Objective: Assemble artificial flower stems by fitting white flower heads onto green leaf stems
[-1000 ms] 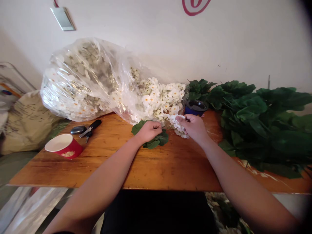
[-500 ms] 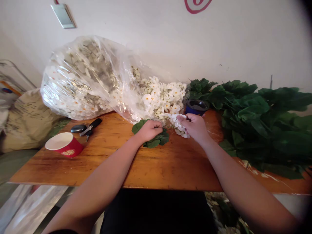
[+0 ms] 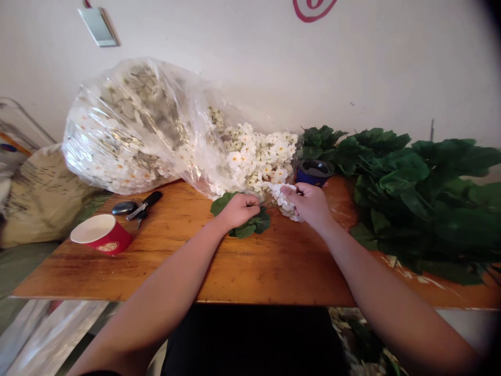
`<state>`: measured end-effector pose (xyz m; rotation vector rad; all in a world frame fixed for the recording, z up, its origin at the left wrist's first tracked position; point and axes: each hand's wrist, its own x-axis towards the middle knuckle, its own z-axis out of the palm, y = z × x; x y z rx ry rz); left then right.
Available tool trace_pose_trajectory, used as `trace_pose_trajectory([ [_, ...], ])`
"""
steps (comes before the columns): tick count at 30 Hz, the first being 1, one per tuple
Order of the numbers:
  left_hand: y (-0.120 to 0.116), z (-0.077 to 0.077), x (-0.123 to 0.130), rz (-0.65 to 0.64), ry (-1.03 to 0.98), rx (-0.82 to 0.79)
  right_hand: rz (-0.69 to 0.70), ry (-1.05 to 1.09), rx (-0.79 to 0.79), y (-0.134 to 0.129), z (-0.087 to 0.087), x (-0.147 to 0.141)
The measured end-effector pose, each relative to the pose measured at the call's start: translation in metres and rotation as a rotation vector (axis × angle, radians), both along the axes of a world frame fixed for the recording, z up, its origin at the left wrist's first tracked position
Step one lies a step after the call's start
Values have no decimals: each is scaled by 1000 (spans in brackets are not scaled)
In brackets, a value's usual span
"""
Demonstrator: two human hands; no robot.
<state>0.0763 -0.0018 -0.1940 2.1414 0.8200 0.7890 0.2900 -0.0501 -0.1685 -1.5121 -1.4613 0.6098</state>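
My left fingers (image 3: 246,204) hold the floppy green leaves (image 3: 249,230) down on the counter (image 3: 176,261), and my right fingers (image 3: 293,191) pinch the light white flowers (image 3: 287,210), so soft they need a gentle hold.

The head view has swung slightly, so the wall plate (image 3: 97,27) and the red paper cup (image 3: 100,234) sit a little further left in frame than a second ago, and the clear plastic bag (image 3: 129,125) reaches further left too. The right hand (image 3: 311,205) has shifted slightly left, and the strip of white artificial blossoms (image 3: 287,210) pinched in its grip has moved left with it.
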Motion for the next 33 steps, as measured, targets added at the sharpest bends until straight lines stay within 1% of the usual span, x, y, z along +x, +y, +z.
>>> trace_pose_trajectory([
  [3,0,-1,0,-3,5,-3,17,18,-5,1,-1,1],
  [5,0,-1,0,0,7,-4,67,60,-10,3,-1,4],
  [7,0,0,1,6,15,-4,157,85,-17,4,-1,8],
  [10,-1,2,1,12,34,1,311,32,-59,7,-1,15],
  [12,-2,3,1,5,42,-2,356,-14,-83,8,-2,18],
  [19,-1,3,2,-35,49,-42,363,-150,-156,13,-10,16],
  [23,0,0,2,-41,95,-37,321,-236,-97,13,-11,12],
  [27,0,-1,1,-32,112,-21,288,-271,-26,15,-18,7],
  [30,-1,-1,1,-34,106,8,251,-260,2,14,-22,3],
  [33,-1,-2,1,-43,105,35,259,-213,-8,14,-24,0],
])
